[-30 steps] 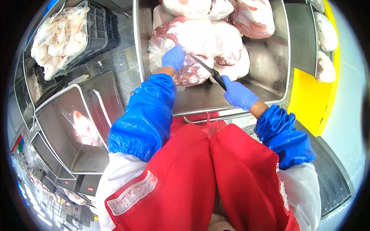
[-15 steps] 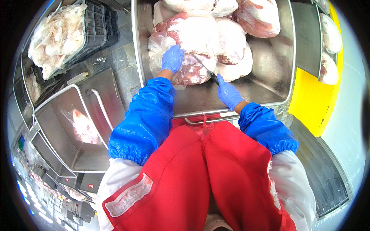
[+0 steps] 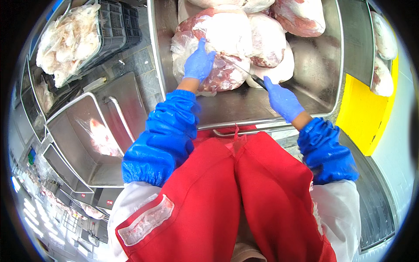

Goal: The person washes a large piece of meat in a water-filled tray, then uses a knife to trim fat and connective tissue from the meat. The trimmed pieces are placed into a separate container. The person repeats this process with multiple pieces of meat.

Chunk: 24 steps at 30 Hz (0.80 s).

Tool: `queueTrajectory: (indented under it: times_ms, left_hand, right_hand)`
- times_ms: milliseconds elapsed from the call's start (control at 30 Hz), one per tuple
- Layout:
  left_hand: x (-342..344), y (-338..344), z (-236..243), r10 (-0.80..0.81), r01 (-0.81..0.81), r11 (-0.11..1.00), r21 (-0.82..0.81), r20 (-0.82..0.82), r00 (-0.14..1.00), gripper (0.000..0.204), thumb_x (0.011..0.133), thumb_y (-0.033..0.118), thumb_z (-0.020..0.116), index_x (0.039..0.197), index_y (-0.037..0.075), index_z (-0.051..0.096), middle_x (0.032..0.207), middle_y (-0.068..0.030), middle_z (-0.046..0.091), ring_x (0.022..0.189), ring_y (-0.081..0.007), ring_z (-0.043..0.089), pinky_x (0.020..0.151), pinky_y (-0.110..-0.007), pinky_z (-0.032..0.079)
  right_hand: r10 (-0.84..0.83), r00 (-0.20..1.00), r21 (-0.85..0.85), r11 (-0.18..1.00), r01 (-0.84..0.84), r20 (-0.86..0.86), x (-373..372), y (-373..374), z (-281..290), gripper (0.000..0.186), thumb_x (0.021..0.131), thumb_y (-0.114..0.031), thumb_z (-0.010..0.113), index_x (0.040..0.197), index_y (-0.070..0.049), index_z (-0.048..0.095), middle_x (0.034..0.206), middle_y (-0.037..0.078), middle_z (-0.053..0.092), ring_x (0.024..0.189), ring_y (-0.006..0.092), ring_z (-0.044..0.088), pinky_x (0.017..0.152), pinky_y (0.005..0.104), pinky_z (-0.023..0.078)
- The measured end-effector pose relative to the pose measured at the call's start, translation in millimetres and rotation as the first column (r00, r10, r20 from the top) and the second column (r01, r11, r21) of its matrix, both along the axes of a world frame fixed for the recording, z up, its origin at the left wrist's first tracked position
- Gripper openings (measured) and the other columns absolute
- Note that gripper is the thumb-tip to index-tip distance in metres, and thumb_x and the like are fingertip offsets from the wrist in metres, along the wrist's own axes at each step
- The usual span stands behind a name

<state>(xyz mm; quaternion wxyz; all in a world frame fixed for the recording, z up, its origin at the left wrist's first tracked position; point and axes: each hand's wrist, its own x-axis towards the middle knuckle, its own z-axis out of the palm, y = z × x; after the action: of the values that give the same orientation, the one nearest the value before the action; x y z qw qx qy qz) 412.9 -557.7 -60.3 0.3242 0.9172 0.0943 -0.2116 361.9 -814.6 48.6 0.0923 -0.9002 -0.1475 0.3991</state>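
My left hand, in a blue glove, rests on the left side of a red and white cut of meat. Its index finger is stretched out and the thumb stands apart; the other fingers are partly hidden. In my right hand, also gloved, is a knife with a black handle. The narrow blade points up and left, its tip over the meat. Behind lies a large fat-covered piece, with a filmy whitish flap left of my left hand.
The meat lies in a deep metal bin, with more large pieces at its far end. To the left stand a metal cart and a dark crate of whitish scraps. A yellow panel is at the right.
My right hand has drawn back to the right with the knife, and more of the blade shows. The left hand's index finger and thumb have spread apart. The whole view has shifted slightly.
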Motion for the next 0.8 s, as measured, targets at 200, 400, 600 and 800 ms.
queueTrajectory:
  times_ms: [200, 400, 600, 800]
  left_hand:
    - [27.0, -3.8, -6.6, -0.284, 0.315, 0.935, 0.161, -0.186, 0.940, 0.034, 0.080, 0.029, 0.043, 0.101, 0.005, 0.054, 0.097, -0.0217, 0.058, 0.089, -0.0372, 0.056, 0.078, -0.044, 0.043]
    - [8.0, 9.4, -31.6, -0.260, 0.265, 0.959, 0.097, -0.057, 0.964, 0.031, 0.080, 0.029, 0.043, 0.090, 0.004, 0.057, 0.095, -0.0207, 0.058, 0.089, -0.0370, 0.055, 0.077, -0.045, 0.043]
    - [-0.2, 9.5, -20.4, -0.118, 0.118, 0.993, 0.027, 0.009, 0.993, 0.035, 0.081, 0.031, 0.043, 0.103, 0.004, 0.050, 0.096, -0.0230, 0.057, 0.087, -0.0393, 0.054, 0.075, -0.046, 0.043]
    - [6.4, 0.3, 14.7, -0.171, 0.175, 0.979, 0.108, -0.046, 0.984, 0.051, 0.081, 0.027, 0.042, 0.127, 0.009, 0.032, 0.090, -0.0245, 0.058, 0.082, -0.0390, 0.057, 0.072, -0.047, 0.043]
  right_hand:
    - [-0.124, 0.986, 0.131, 0.982, 0.138, -0.110, -18.0, 4.1, -0.1, 0.053, 0.077, -0.010, 0.047, 0.125, 0.000, 0.026, 0.080, 0.027, 0.055, 0.074, 0.0422, 0.054, 0.066, 0.0480, 0.042]
    - [-0.159, 0.987, 0.265, 0.953, 0.147, 0.026, -23.0, 4.6, -21.0, 0.053, 0.078, -0.011, 0.049, 0.125, -0.001, 0.026, 0.078, 0.026, 0.055, 0.074, 0.0427, 0.054, 0.065, 0.0483, 0.041]
    - [-0.222, 0.964, 0.212, 0.945, 0.250, -0.144, -26.5, 16.9, -49.8, 0.031, 0.077, -0.010, 0.048, 0.103, 0.002, 0.037, 0.079, 0.028, 0.055, 0.074, 0.0436, 0.053, 0.065, 0.0505, 0.040]
    - [-0.149, 0.973, 0.163, 0.979, 0.120, 0.178, -27.7, 14.3, -86.1, 0.024, 0.079, -0.006, 0.039, 0.103, -0.001, 0.039, 0.080, 0.023, 0.054, 0.071, 0.0392, 0.056, 0.060, 0.0464, 0.045]
